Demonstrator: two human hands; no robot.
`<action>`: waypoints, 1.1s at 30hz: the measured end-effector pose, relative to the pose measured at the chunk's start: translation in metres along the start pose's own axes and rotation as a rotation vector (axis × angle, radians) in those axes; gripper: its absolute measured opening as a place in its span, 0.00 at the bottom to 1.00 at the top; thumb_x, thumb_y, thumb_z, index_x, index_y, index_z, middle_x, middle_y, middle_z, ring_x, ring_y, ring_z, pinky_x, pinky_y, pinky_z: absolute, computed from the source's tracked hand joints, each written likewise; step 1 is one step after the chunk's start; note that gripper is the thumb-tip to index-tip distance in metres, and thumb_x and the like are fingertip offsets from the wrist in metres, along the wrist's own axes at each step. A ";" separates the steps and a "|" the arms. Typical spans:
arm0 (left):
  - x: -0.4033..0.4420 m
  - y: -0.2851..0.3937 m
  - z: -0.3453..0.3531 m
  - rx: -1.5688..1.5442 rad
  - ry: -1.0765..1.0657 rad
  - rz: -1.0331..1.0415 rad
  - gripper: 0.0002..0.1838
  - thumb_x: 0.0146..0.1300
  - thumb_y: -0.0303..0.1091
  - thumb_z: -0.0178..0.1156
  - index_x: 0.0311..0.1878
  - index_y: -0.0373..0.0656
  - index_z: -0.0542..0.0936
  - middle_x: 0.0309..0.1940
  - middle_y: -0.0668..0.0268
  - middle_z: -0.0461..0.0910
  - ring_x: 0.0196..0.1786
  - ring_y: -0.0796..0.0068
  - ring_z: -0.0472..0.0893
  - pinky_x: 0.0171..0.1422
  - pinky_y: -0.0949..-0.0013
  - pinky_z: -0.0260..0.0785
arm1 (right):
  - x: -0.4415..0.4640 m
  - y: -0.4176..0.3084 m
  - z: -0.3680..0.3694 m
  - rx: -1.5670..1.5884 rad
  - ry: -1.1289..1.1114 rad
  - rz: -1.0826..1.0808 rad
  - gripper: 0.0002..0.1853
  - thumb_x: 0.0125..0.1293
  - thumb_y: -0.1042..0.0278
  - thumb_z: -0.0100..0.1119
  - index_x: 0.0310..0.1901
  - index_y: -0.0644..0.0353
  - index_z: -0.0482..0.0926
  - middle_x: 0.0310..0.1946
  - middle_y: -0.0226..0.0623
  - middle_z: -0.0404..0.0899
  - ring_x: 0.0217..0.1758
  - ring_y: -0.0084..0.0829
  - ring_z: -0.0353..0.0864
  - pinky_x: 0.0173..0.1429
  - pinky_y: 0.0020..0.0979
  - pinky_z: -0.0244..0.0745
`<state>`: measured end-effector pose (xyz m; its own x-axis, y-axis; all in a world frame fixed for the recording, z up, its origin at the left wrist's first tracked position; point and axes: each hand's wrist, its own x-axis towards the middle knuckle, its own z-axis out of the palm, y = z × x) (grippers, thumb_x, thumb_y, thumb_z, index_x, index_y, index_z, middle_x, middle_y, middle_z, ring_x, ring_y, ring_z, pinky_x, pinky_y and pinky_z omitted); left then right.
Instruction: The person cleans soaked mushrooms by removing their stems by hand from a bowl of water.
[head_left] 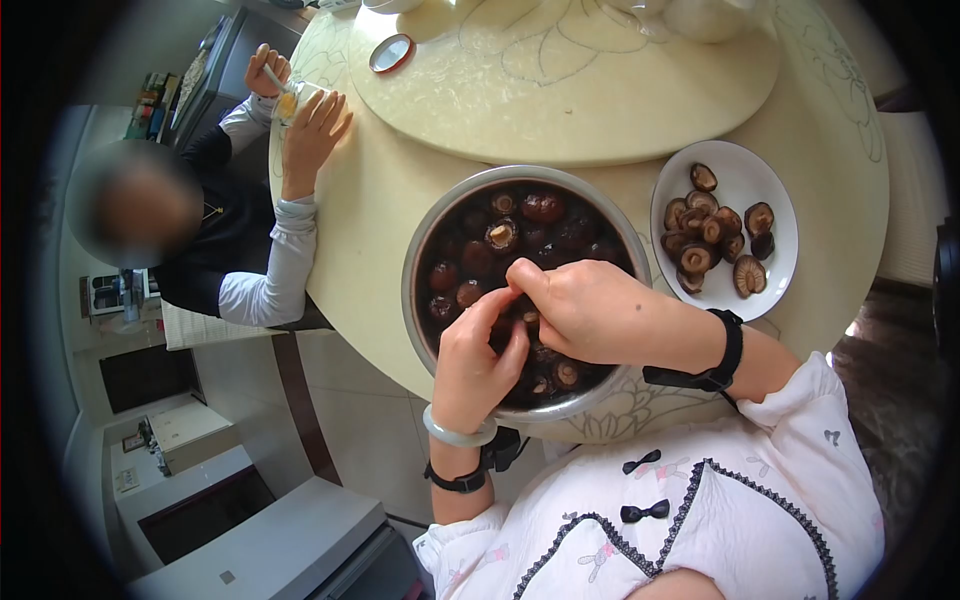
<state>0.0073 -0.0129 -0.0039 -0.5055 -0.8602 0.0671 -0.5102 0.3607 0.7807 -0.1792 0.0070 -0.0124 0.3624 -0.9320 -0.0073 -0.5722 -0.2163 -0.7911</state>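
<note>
A round metal bowl (411, 290) holds dark liquid with many brown mushrooms in it. Over its lower middle, my left hand (478, 350) and my right hand (585, 310) meet with their fingertips together. Both hands are closed in a pinch, and whatever lies between the fingers is hidden. Part of a mushroom shows just below the fingers, but I cannot tell whether it is held or floating. To the right of the bowl, a white oval plate (728, 160) carries a pile of brown mushrooms (712, 230).
The round table (365, 330) has a raised round turntable (560, 110) with a jar lid (391, 53) on it. At the left a seated person (240, 220) holds a glass and a stick-like utensil near the table's edge. A grey-white cabinet (290, 540) stands at the lower left.
</note>
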 end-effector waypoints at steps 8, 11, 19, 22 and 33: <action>-0.005 0.005 -0.003 -0.063 0.144 -0.209 0.09 0.63 0.21 0.62 0.47 0.34 0.82 0.31 0.62 0.85 0.34 0.77 0.86 0.38 0.74 0.77 | 0.001 -0.005 -0.009 0.088 0.097 -0.029 0.13 0.62 0.70 0.57 0.46 0.65 0.70 0.27 0.50 0.82 0.32 0.52 0.85 0.35 0.47 0.80; -0.005 0.009 -0.003 -0.101 0.128 -0.216 0.11 0.62 0.21 0.63 0.48 0.34 0.81 0.33 0.61 0.85 0.35 0.76 0.86 0.40 0.73 0.77 | 0.001 0.001 -0.004 0.106 0.090 -0.025 0.10 0.62 0.68 0.58 0.41 0.65 0.74 0.27 0.50 0.83 0.32 0.52 0.85 0.36 0.47 0.81; -0.010 0.005 0.003 0.369 0.131 0.283 0.20 0.53 0.21 0.69 0.51 0.36 0.80 0.39 0.55 0.84 0.38 0.57 0.85 0.41 0.63 0.78 | 0.001 -0.001 -0.007 0.003 0.061 -0.009 0.12 0.62 0.63 0.57 0.34 0.65 0.80 0.28 0.49 0.85 0.32 0.49 0.86 0.39 0.45 0.82; -0.012 0.004 0.005 0.436 0.080 0.255 0.19 0.54 0.23 0.69 0.50 0.35 0.79 0.38 0.55 0.84 0.36 0.58 0.84 0.40 0.62 0.78 | 0.001 -0.005 -0.008 -0.047 -0.019 0.010 0.12 0.60 0.61 0.58 0.33 0.63 0.83 0.27 0.49 0.85 0.33 0.48 0.87 0.40 0.44 0.83; -0.005 0.004 0.001 0.236 -0.069 0.090 0.10 0.57 0.21 0.63 0.43 0.33 0.82 0.34 0.53 0.85 0.36 0.56 0.86 0.40 0.64 0.79 | -0.002 -0.001 0.001 -0.250 -0.058 -0.005 0.11 0.58 0.61 0.59 0.27 0.61 0.81 0.22 0.44 0.83 0.27 0.45 0.85 0.32 0.41 0.80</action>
<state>0.0071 -0.0070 -0.0022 -0.5978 -0.7975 0.0808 -0.6054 0.5152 0.6067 -0.1789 0.0089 -0.0121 0.4032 -0.9140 -0.0446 -0.7315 -0.2926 -0.6158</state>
